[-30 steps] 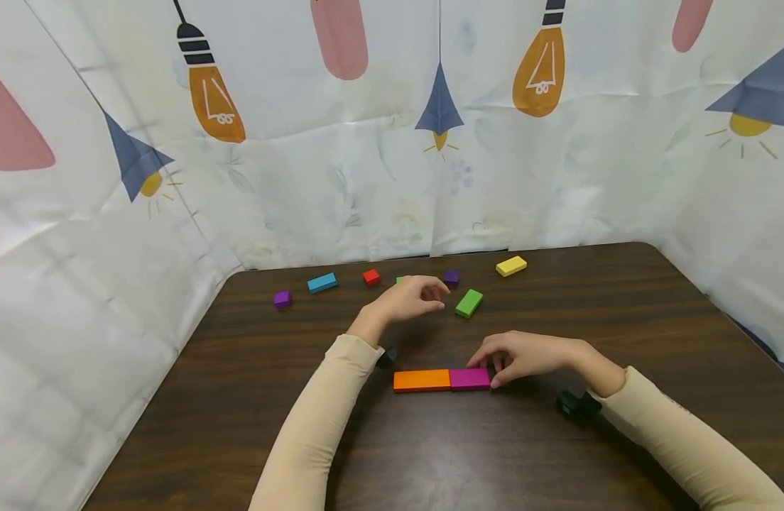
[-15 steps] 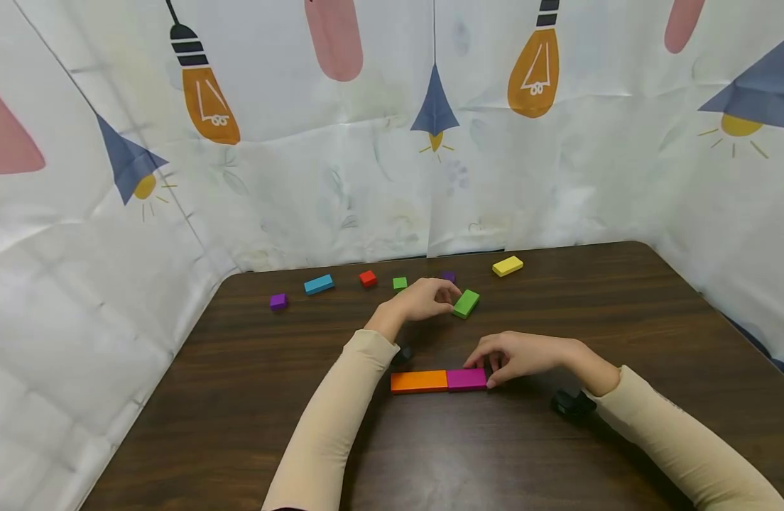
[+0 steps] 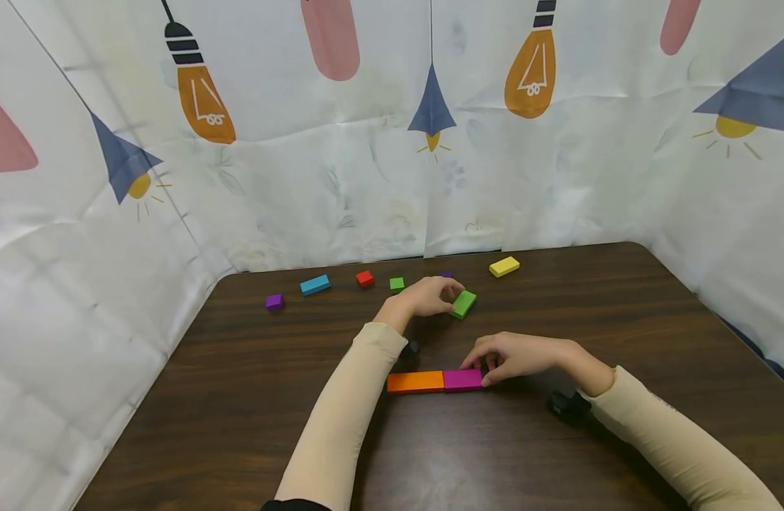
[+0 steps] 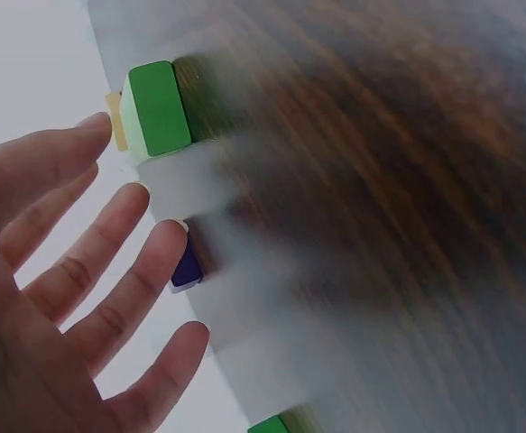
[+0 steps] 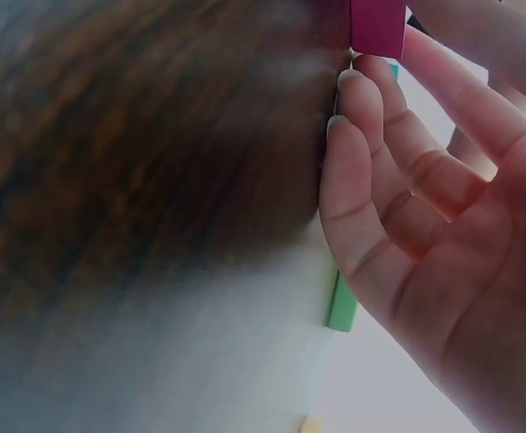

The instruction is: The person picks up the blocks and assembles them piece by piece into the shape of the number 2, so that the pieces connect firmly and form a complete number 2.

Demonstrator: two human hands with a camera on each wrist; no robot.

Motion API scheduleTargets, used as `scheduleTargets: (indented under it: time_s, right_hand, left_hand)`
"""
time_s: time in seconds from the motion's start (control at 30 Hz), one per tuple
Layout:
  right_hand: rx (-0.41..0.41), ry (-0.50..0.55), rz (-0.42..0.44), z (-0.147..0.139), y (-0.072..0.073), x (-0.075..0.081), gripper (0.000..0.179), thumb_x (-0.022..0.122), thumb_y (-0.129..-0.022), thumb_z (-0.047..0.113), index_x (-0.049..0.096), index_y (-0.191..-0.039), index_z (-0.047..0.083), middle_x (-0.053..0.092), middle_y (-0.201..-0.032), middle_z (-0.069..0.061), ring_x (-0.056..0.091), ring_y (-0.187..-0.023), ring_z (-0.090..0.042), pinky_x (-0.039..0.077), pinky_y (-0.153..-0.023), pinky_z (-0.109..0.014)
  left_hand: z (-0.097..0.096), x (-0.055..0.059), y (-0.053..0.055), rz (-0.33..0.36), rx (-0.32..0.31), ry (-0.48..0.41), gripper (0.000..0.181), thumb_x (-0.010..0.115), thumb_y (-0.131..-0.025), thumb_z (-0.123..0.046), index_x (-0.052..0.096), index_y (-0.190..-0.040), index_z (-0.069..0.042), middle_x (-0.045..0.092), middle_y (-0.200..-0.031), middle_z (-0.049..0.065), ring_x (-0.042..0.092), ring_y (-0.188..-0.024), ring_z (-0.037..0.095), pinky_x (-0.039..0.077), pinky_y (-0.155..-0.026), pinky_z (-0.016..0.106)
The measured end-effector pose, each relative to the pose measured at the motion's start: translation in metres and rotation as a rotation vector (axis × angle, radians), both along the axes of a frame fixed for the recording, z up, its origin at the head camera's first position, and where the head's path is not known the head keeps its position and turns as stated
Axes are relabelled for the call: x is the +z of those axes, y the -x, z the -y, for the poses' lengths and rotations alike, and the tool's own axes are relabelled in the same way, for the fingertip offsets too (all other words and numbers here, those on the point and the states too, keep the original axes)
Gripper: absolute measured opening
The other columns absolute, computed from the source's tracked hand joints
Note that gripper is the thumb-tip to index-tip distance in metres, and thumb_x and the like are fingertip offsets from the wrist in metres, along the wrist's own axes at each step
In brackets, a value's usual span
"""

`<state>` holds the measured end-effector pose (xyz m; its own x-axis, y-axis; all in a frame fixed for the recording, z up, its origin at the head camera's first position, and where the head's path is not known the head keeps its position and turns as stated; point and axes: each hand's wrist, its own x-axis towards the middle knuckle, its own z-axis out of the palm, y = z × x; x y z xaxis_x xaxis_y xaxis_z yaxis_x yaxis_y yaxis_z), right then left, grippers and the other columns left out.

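Note:
My left hand point(image 3: 425, 297) reaches over the table at a green block point(image 3: 466, 304), its thumb and forefinger at the block's left side. In the left wrist view the fingers are spread and relaxed, with the thumb tip close beside that green block point(image 4: 161, 108). Lower down, my right hand point(image 3: 520, 353) pinches the right end of a magenta block point(image 3: 462, 380), thumb at the near corner and forefinger at the far side. An orange block point(image 3: 415, 382) lies end to end with the magenta one. The right wrist view shows the magenta block point(image 5: 377, 25) at the fingertips.
Along the back of the dark wooden table point(image 3: 251, 397) lie purple point(image 3: 274, 303), blue point(image 3: 315, 285), red point(image 3: 364, 279), small green point(image 3: 397, 284) and yellow point(image 3: 504, 267) blocks. A dark purple block point(image 3: 446, 275) is partly hidden behind my left hand. A printed curtain point(image 3: 290, 191) surrounds the table.
My left hand has moved right, from left of the green block to its edge, uncovering the small green block behind. My right hand stays at the magenta block. The head view has shifted slightly.

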<state>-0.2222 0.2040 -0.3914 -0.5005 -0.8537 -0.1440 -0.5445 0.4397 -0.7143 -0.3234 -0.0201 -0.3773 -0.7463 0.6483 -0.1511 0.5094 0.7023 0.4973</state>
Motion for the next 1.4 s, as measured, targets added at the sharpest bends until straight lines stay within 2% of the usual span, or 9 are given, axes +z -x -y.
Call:
scheduleTargets:
  time_s: [0.1,0.33,0.5,0.8,0.93,0.97,1.2,1.33,1.4]
  right_hand:
    - [0.027,0.027,-0.001,-0.002,0.004,-0.005,0.035,0.072,-0.098,0.021,0.069,-0.130,0.010,0.060,-0.111,0.004,0.056,-0.084,-0.008,0.051,-0.072,-0.026]
    - [0.105,0.088,-0.052,-0.014,0.029,-0.045,0.038,0.069,-0.100,0.033,0.065,-0.137,0.026,0.061,-0.108,0.008,0.059,-0.082,-0.005,0.052,-0.070,-0.024]
    - [0.126,0.107,-0.069,-0.017,0.032,-0.052,0.038,0.068,-0.101,0.030,0.065,-0.138,0.022,0.060,-0.108,0.007,0.057,-0.080,-0.006,0.051,-0.067,-0.026]
    - [0.062,0.035,-0.026,-0.023,0.048,-0.078,0.039,0.070,-0.097,0.045,0.063,-0.136,0.044,0.062,-0.110,0.012,0.062,-0.082,-0.008,0.055,-0.070,-0.028]
    - [0.073,0.044,-0.035,-0.023,0.048,-0.078,0.040,0.071,-0.097,0.043,0.063,-0.137,0.041,0.062,-0.110,0.011,0.062,-0.082,-0.009,0.054,-0.069,-0.028]
    - [0.085,0.046,-0.068,-0.019,0.041,-0.069,0.040,0.071,-0.098,0.038,0.064,-0.138,0.037,0.062,-0.111,0.008,0.061,-0.082,-0.010,0.053,-0.070,-0.028]
    - [0.092,0.076,-0.047,-0.018,0.037,-0.060,0.038,0.070,-0.100,0.035,0.065,-0.137,0.031,0.061,-0.110,0.010,0.057,-0.080,-0.004,0.050,-0.067,-0.024]
    - [0.130,0.104,-0.079,-0.015,0.028,-0.044,0.037,0.067,-0.102,0.029,0.065,-0.138,0.021,0.060,-0.108,0.007,0.055,-0.079,-0.004,0.049,-0.066,-0.024]
    - [0.128,0.110,-0.073,-0.015,0.027,-0.044,0.037,0.068,-0.101,0.029,0.065,-0.138,0.022,0.060,-0.107,0.008,0.056,-0.080,-0.004,0.049,-0.066,-0.024]
  left_hand:
    - [-0.001,-0.002,0.004,0.011,-0.005,0.016,0.050,0.068,-0.099,-0.013,0.055,-0.147,-0.012,0.062,-0.135,0.012,0.057,-0.126,0.024,0.046,-0.105,0.038]
    - [-0.006,-0.004,0.009,0.037,0.013,0.052,0.056,0.071,-0.098,-0.010,0.052,-0.150,-0.014,0.059,-0.140,0.013,0.054,-0.130,0.025,0.043,-0.108,0.041]
    - [-0.013,-0.003,0.010,0.056,0.015,0.067,0.061,0.074,-0.095,-0.008,0.052,-0.151,-0.015,0.058,-0.142,0.015,0.053,-0.133,0.026,0.040,-0.111,0.043]
    - [-0.015,-0.003,0.012,0.051,0.021,0.101,0.066,0.077,-0.093,-0.009,0.050,-0.152,-0.017,0.057,-0.143,0.014,0.052,-0.133,0.026,0.040,-0.111,0.042]
    - [-0.015,-0.003,0.012,0.057,0.020,0.096,0.066,0.076,-0.093,-0.010,0.050,-0.153,-0.017,0.057,-0.142,0.015,0.053,-0.131,0.026,0.041,-0.110,0.043]
    - [-0.015,-0.003,0.012,0.055,0.019,0.098,0.066,0.076,-0.093,-0.011,0.050,-0.153,-0.016,0.058,-0.141,0.015,0.053,-0.131,0.026,0.041,-0.110,0.043]
    - [-0.015,-0.005,0.015,0.027,0.012,0.103,0.063,0.079,-0.092,-0.018,0.053,-0.149,-0.014,0.061,-0.134,0.013,0.056,-0.124,0.024,0.043,-0.107,0.040]
    - [-0.013,-0.007,0.017,0.016,0.007,0.102,0.063,0.081,-0.091,-0.022,0.054,-0.147,-0.013,0.062,-0.130,0.011,0.057,-0.120,0.023,0.044,-0.105,0.039]
    - [-0.012,-0.008,0.018,0.012,0.005,0.103,0.063,0.081,-0.090,-0.023,0.055,-0.147,-0.013,0.061,-0.130,0.010,0.057,-0.119,0.022,0.044,-0.105,0.039]
